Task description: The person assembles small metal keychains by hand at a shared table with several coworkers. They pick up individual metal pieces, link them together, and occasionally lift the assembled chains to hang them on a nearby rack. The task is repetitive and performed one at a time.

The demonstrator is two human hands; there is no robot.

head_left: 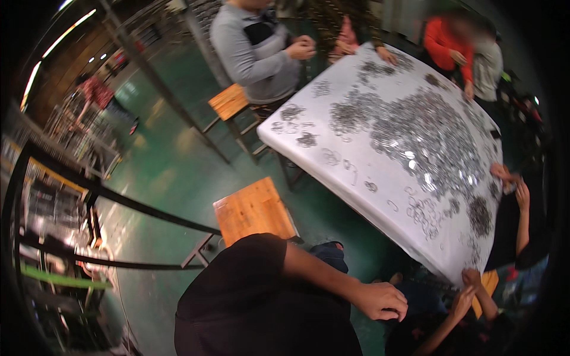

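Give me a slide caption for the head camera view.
People around a white-covered table spread with small metal rings; the wearer's left hand rests below its edge, right hand at the corner.

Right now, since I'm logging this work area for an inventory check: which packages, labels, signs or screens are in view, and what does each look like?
None can be made out: only a white-covered table strewn with small metal rings, and wooden stools beside it.

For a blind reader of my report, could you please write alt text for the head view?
A white table strewn with heaps of small metal rings, with several people around it. At its near edge two hands meet; beside them a person in black rests a hand on a knee.
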